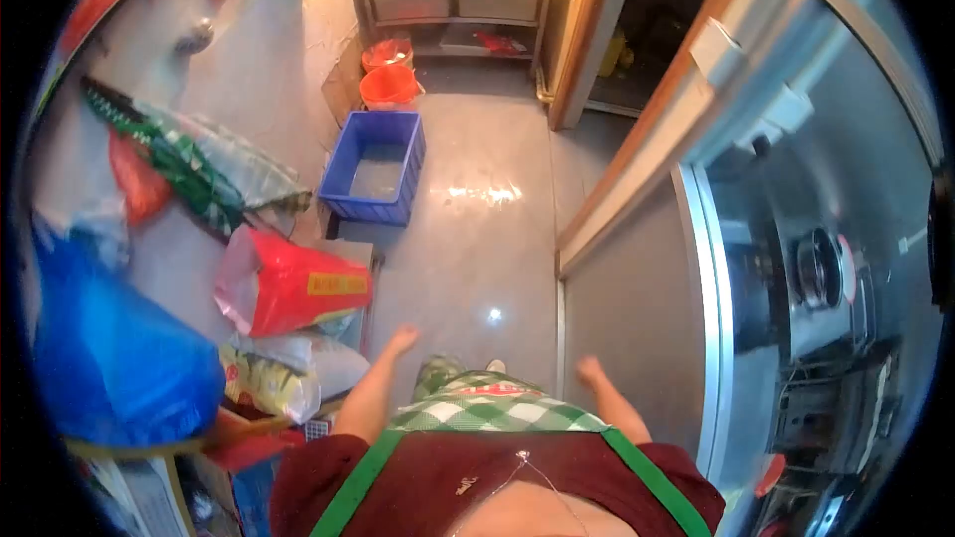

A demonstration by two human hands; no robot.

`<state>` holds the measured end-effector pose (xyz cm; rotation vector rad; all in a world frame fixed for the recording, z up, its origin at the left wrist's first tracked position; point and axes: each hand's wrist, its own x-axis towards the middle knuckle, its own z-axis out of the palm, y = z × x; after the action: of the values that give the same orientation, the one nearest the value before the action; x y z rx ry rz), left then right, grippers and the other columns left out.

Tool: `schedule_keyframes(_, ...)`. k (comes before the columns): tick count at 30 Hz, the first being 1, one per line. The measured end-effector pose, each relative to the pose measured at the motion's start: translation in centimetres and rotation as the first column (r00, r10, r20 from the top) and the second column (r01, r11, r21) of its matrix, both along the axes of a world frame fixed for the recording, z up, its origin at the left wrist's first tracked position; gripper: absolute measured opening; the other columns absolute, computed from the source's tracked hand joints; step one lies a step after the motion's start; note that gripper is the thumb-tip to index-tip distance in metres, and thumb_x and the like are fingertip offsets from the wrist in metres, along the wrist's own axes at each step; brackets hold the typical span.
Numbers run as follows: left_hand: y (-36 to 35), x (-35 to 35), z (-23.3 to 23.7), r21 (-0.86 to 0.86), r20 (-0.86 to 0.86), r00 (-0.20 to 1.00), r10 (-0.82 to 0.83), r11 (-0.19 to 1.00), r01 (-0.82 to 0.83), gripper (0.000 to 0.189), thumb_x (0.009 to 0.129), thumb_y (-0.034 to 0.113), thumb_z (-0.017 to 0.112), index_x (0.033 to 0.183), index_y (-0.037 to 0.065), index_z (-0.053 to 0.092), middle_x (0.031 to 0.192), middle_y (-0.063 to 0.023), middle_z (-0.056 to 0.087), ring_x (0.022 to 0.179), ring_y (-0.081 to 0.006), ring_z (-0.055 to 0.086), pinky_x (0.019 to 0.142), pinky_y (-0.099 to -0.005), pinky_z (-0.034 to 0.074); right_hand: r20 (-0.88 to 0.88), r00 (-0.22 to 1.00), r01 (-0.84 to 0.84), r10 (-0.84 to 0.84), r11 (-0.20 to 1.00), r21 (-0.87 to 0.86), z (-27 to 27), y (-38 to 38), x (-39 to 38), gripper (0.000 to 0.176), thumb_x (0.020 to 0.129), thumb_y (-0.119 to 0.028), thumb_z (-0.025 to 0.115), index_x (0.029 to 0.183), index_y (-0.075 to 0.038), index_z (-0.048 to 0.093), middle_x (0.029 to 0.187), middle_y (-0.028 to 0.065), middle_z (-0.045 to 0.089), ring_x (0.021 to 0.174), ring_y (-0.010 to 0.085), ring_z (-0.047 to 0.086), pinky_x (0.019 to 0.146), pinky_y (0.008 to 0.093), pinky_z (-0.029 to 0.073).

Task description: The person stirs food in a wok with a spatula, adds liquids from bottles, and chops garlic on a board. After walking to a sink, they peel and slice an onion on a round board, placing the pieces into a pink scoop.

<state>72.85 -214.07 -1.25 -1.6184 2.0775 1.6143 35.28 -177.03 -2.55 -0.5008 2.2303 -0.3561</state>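
Observation:
My left hand (404, 338) hangs over the floor, just right of a red plastic bag (298, 283) and apart from it. My right hand (589, 368) hangs near the grey metal panel (637, 328) on the right. Both hands look small and blurred, their fingers hardly distinguishable, and no object shows in either one. Between my arms lies the green-and-white checked apron (507, 413) that I wear, with green straps over a dark red top. One light shoe (495, 366) peeks out beyond the apron.
A blue crate (398, 197) and orange buckets (390, 87) line the left wall. Ahead stands a metal sink unit (413, 6). A large blue bag (119, 348) bulges at left. A doorway (652, 40) opens ahead right; a pan (818, 268) sits on the right-hand counter. Tiled floor (477, 268) runs forward.

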Motion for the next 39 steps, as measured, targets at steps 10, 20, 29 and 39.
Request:
schedule_keyframes(10, -26.2, -4.3, -1.8, 0.211, 0.25, 0.873, 0.419, 0.856, -0.471, 0.016, 0.072, 0.018, 0.054, 0.07, 0.005, 0.064, 0.069, -0.0122, 0.062, 0.062, -0.024, 0.06, 0.053, -0.0391, 0.046, -0.17, 0.985, -0.136, 0.035, 0.768, -0.626, 10.8, -58.0, -30.5, 0.028, 0.08, -0.024, 0.052, 0.093, -0.001, 0.06, 0.086, 0.0185, 0.063, 0.084, 0.0331, 0.06, 0.074, 0.0388, 0.047)
schedule_keyframes(20, -73.1, -63.9, 20.0, -0.467, -0.237, 0.945, -0.228, 0.879, 0.095, 0.029, 0.082, 0.028, 0.057, 0.097, 0.004, 0.062, 0.093, -0.0164, 0.064, 0.089, -0.0268, 0.062, 0.077, -0.034, 0.048, 0.067, 0.94, 0.329, -0.334, 0.835, -0.441, 11.0, -68.3, -54.3, 0.017, 0.083, -0.016, 0.053, 0.09, -0.002, 0.058, 0.062, 0.0078, 0.058, 0.045, 0.0135, 0.052, 0.039, 0.0281, 0.041)
schedule_keyframes(29, -94.9, -88.9, 23.4, -0.295, -0.353, 0.924, -0.148, 0.955, 0.04, 0.032, 0.082, 0.029, 0.058, 0.101, 0.003, 0.06, 0.088, -0.0119, 0.065, 0.08, -0.0191, 0.063, 0.073, -0.0314, 0.049, -0.187, 0.954, 0.016, -0.233, 0.665, -0.747, 15.4, -107.2, -79.8, 0.034, 0.086, -0.036, 0.057, 0.094, -0.004, 0.057, 0.059, 0.0011, 0.051, 0.045, 0.01, 0.046, 0.04, 0.0244, 0.037)
schedule_keyframes(39, -119.8, -115.6, 23.2, -0.346, -0.407, 0.859, -0.312, 0.922, 0.171, 0.054, 0.082, 0.039, 0.059, 0.116, -0.002, 0.048, 0.1, -0.0163, 0.06, 0.092, -0.0237, 0.059, 0.08, -0.0323, 0.046, -0.41, 0.818, 0.245, -0.403, 0.89, -0.384, 23.5, -136.9, -93.2, 0.066, 0.071, -0.04, 0.066, 0.11, 0.007, 0.042, 0.096, 0.0257, 0.06, 0.092, 0.0373, 0.059, 0.08, 0.0413, 0.046)
